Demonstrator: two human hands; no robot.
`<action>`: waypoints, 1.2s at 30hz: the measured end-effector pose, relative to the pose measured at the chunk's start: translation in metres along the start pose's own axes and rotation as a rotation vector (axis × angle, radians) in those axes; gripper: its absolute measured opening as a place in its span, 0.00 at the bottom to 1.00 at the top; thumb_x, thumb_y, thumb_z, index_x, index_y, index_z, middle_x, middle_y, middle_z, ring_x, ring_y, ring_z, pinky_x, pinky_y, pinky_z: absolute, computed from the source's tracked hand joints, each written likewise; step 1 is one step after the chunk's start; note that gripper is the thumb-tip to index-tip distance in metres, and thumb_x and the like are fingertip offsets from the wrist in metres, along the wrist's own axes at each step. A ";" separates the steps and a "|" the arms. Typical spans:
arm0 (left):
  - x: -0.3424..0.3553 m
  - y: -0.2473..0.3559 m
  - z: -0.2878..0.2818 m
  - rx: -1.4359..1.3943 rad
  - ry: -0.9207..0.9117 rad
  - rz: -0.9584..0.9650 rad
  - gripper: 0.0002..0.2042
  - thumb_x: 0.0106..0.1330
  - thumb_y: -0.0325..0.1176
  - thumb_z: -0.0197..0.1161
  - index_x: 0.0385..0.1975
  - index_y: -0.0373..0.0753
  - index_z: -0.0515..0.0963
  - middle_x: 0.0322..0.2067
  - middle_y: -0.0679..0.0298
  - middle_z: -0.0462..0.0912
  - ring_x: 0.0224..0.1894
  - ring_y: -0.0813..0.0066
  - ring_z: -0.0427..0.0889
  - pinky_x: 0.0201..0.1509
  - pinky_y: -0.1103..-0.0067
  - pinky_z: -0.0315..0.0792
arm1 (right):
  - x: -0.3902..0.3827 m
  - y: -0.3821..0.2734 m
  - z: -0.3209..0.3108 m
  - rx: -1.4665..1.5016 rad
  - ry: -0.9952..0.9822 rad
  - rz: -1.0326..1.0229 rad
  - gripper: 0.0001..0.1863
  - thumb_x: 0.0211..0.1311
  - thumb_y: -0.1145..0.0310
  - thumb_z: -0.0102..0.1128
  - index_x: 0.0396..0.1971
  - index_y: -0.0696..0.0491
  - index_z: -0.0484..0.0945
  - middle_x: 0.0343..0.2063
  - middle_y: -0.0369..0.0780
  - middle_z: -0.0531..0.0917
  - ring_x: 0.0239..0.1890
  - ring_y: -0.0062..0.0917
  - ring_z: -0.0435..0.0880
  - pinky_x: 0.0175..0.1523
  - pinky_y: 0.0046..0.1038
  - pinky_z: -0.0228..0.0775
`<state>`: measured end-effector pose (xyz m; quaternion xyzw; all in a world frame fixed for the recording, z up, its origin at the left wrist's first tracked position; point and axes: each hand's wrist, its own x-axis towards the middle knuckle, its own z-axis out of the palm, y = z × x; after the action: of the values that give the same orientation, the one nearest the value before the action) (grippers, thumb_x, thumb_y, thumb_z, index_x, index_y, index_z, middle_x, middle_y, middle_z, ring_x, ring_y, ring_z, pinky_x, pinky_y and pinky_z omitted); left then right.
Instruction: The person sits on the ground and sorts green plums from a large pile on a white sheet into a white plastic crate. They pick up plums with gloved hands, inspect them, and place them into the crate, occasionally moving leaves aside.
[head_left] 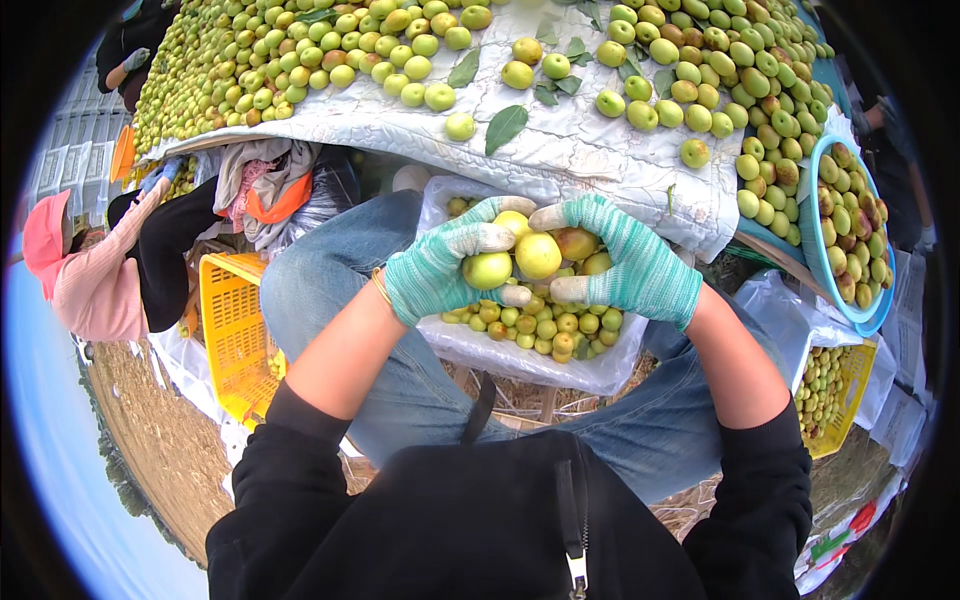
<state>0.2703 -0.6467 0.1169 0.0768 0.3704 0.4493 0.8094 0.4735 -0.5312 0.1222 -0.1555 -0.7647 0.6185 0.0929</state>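
Observation:
Both my hands wear teal-and-white knitted gloves and meet above a crate [470, 350] lined with clear plastic. Small, round yellow-green fruits, perhaps jujubes, fill the bottom of it. My left hand [440, 265] is curled round a few of these fruits [487, 270], thumb on top and fingertips beneath. Against them, my right hand [630, 260] closes over more fruits [575, 243], some with a reddish-brown blush. One yellow fruit [539, 256] sits in the middle, between the two sets of fingertips. The palms are hidden.
Ahead, a quilt-covered table [600, 150] carries heaps of fruit and loose leaves. A blue basin [822, 240] of blushed fruit stands at right, above a yellow crate [850, 395]. Another yellow crate [225, 335] is at left, near a seated person in pink [100, 285].

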 end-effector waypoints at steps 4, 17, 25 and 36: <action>-0.005 -0.017 -0.003 -0.014 0.030 0.064 0.23 0.67 0.41 0.57 0.58 0.39 0.64 0.54 0.56 0.69 0.56 0.61 0.74 0.47 0.65 0.81 | -0.004 0.004 0.019 -0.185 0.050 0.008 0.29 0.44 0.59 0.75 0.47 0.51 0.74 0.42 0.42 0.77 0.48 0.34 0.76 0.56 0.33 0.67; -0.009 -0.038 -0.016 -0.166 0.009 -0.076 0.35 0.62 0.59 0.55 0.59 0.36 0.60 0.59 0.47 0.67 0.63 0.55 0.66 0.50 0.59 0.77 | -0.021 0.015 0.011 -0.210 -0.237 0.135 0.24 0.45 0.67 0.70 0.45 0.54 0.74 0.40 0.47 0.78 0.45 0.41 0.78 0.51 0.35 0.70; -0.005 -0.039 -0.023 -0.202 0.067 -0.124 0.30 0.66 0.52 0.55 0.60 0.36 0.62 0.56 0.52 0.70 0.56 0.58 0.74 0.53 0.56 0.74 | -0.021 0.018 0.014 -0.293 -0.319 0.203 0.25 0.44 0.66 0.72 0.45 0.53 0.76 0.41 0.43 0.78 0.46 0.39 0.77 0.53 0.33 0.69; -0.018 -0.034 -0.093 1.628 0.364 -0.343 0.23 0.57 0.36 0.67 0.52 0.37 0.72 0.43 0.54 0.80 0.40 0.66 0.79 0.45 0.72 0.75 | -0.028 0.027 -0.002 -0.670 -0.692 0.631 0.25 0.45 0.66 0.68 0.47 0.52 0.77 0.37 0.47 0.82 0.42 0.44 0.81 0.48 0.36 0.73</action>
<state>0.2251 -0.7001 0.0451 0.5042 0.7088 -0.0808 0.4866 0.5038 -0.5338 0.0979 -0.1854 -0.8214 0.3551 -0.4060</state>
